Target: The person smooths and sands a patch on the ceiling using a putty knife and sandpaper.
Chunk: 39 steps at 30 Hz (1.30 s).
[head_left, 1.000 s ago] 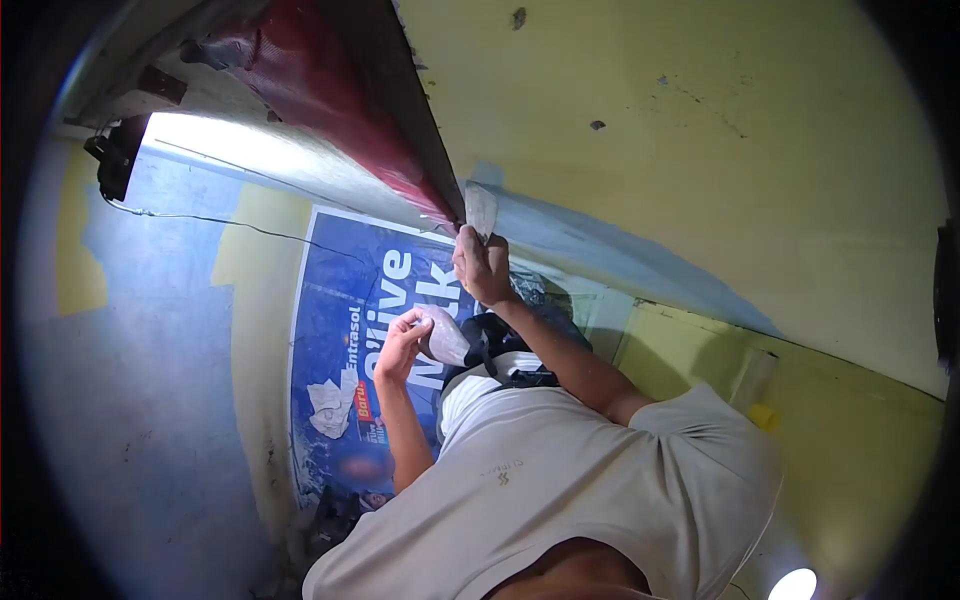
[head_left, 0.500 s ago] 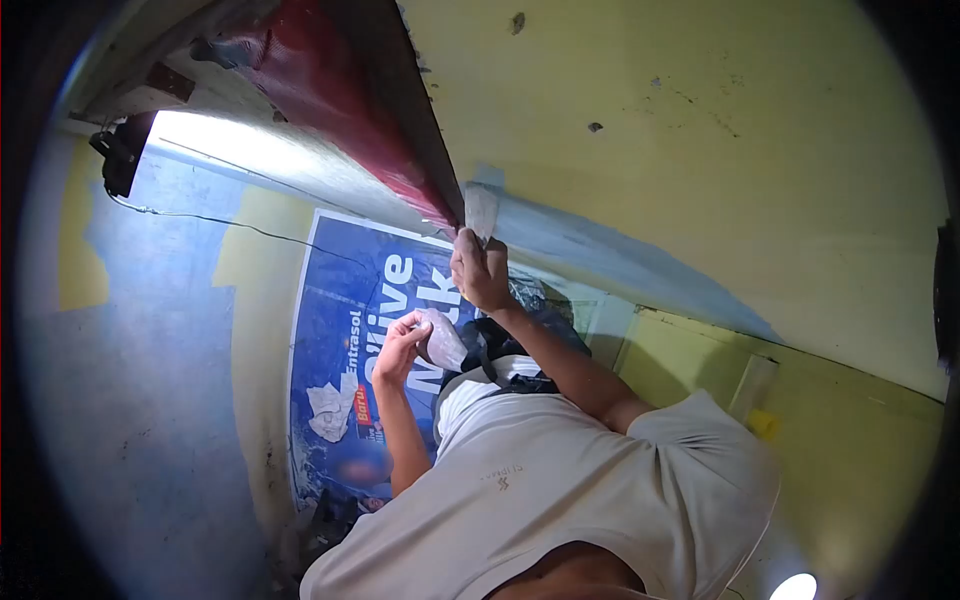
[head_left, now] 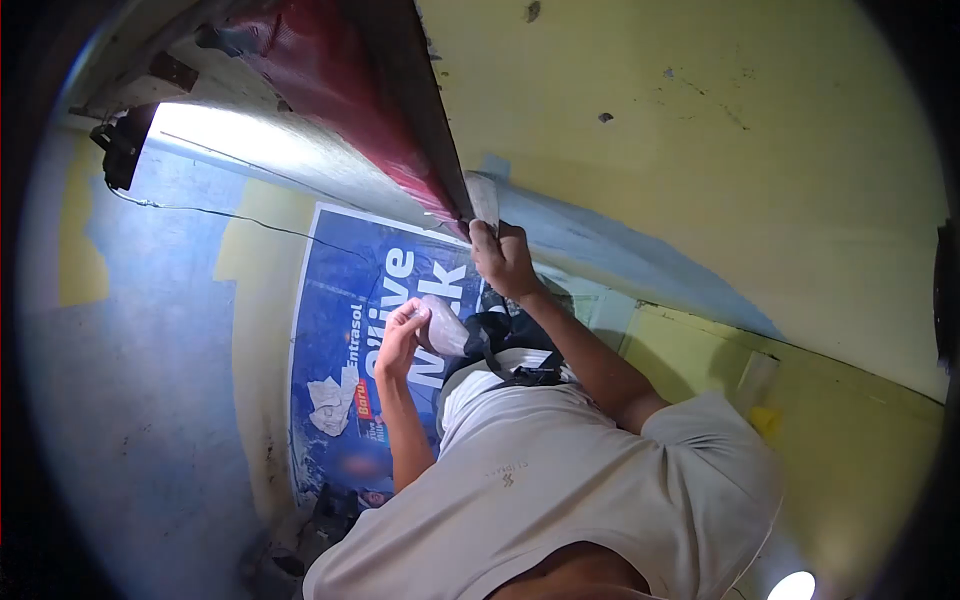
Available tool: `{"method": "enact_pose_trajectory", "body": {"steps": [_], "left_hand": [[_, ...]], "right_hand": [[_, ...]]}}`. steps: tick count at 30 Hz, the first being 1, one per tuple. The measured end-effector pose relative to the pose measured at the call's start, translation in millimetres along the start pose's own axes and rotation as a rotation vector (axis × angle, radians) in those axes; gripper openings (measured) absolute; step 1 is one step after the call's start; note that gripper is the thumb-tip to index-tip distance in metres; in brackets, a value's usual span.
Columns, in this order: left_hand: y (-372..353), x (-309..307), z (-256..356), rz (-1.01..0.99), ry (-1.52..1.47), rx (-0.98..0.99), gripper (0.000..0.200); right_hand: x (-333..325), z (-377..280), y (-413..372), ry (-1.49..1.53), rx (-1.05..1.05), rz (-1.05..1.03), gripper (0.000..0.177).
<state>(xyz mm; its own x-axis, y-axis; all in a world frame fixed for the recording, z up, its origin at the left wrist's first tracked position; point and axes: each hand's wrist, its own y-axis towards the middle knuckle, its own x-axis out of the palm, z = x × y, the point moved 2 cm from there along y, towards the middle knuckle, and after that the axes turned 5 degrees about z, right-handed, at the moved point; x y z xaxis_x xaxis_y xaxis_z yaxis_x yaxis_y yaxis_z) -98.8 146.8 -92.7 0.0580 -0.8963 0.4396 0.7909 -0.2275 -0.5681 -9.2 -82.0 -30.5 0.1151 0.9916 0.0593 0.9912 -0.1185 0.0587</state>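
My right hand (head_left: 504, 260) is closed around the lower end of a flat, pale scraper (head_left: 483, 199). The blade points up and lies at the edge between the yellow wall and a dark board (head_left: 440, 110); whether it presses on the surface is hard to tell. My left hand (head_left: 402, 335) pinches the edge of a small, pale lilac plastic bag (head_left: 445, 328) in front of my waist. What fills the bag cannot be made out. A grey-blue painted or smeared strip (head_left: 620, 235) runs along the yellow wall (head_left: 690, 120) to the right of the scraper.
A torn blue poster (head_left: 330, 290) covers part of the patchy blue wall (head_left: 180, 350) on the left. Red sheeting (head_left: 340, 90) hangs beside the dark board overhead. A black fixture (head_left: 122, 150) with a cable is at upper left. Yellow panels (head_left: 690, 360) stand at right.
My right hand has shifted slightly to the right with the scraper, along the wall edge. My left hand still pinches the bag in nearly the same place. The camera view has moved a little.
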Motion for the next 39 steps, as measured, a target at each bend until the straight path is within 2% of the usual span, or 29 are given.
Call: {"method": "enact_pose_trajectory", "body": {"steps": [2,4,6,7,10,11,12,13,14,15,16,17,18,20,23,26,27,30,31,34,35,38,39], "left_hand": [[6,9,7,0.056,0.043,0.133,0.011],[6,35,29,0.121,0.005,0.219,0.013],[18,43,41,0.067,0.006,0.439,0.020],[14,60,56,0.115,0.062,0.506,0.020],[-3,111,88,0.177,0.107,0.723,0.016],[-10,116,93,0.171,0.309,0.811,0.015],[-19,122,97,0.163,0.513,0.894,0.015],[-30,137,108,0.157,0.504,0.996,0.016],[-32,143,112,0.177,0.536,1.014,0.018],[-33,146,115,0.200,0.570,1.031,0.019],[-33,148,116,0.227,0.606,1.043,0.020],[-29,154,111,0.148,0.520,1.058,0.024],[-41,167,120,0.042,0.608,0.968,0.024],[-46,181,128,-0.030,0.616,1.071,0.025],[-47,181,138,0.016,0.560,1.112,0.020],[-51,207,144,-0.053,0.479,1.072,0.018],[-55,219,147,-0.099,0.418,1.019,0.017],[-62,252,167,-0.305,0.296,1.055,0.016],[-62,261,172,-0.397,0.238,1.044,0.015],[-65,297,184,-0.609,0.084,1.002,0.017],[-63,308,185,-0.570,0.165,1.073,0.017],[-54,311,185,-0.123,0.495,1.478,0.015],[-48,309,185,-0.013,0.417,1.511,0.012]], "right_hand": [[-26,-26,-2,-0.170,0.076,-0.175,0.027],[-40,-64,-10,-0.116,0.245,-0.301,0.028],[-46,-103,-22,-0.130,0.382,-0.396,0.028],[-50,-121,-28,-0.176,0.434,-0.428,0.028],[-64,-129,-47,-0.270,0.598,-0.523,0.029],[-69,-128,-51,-0.293,0.652,-0.549,0.030],[-76,-130,-51,-0.359,0.538,-0.461,0.031],[-82,-132,-50,-0.424,0.418,-0.372,0.031],[-88,-135,-48,-0.485,0.296,-0.282,0.032],[-92,-150,-51,-0.499,0.437,-0.331,0.034],[-90,-162,-54,-0.524,0.439,-0.394,0.034],[-88,-172,-59,-0.547,0.442,-0.458,0.034],[-88,-176,-65,-0.567,0.447,-0.520,0.035],[-100,-164,-70,-0.533,0.429,-0.355,0.037],[-120,-173,-76,-0.539,0.363,-0.041,0.039],[-125,-195,-94,-0.499,0.343,-0.214,0.038],[-125,-201,-102,-0.379,0.326,-0.260,0.037],[-115,-217,-112,-0.362,0.297,-0.189,0.036],[-116,-216,-116,-0.364,0.227,-0.159,0.034],[-117,-231,-130,-0.207,0.172,-0.071,0.034],[-121,-230,-136,-0.164,0.106,-0.085,0.040],[-123,-236,-147,0.039,0.121,-0.011,0.045],[-117,-244,-147,0.064,0.129,0.014,0.048]]}}
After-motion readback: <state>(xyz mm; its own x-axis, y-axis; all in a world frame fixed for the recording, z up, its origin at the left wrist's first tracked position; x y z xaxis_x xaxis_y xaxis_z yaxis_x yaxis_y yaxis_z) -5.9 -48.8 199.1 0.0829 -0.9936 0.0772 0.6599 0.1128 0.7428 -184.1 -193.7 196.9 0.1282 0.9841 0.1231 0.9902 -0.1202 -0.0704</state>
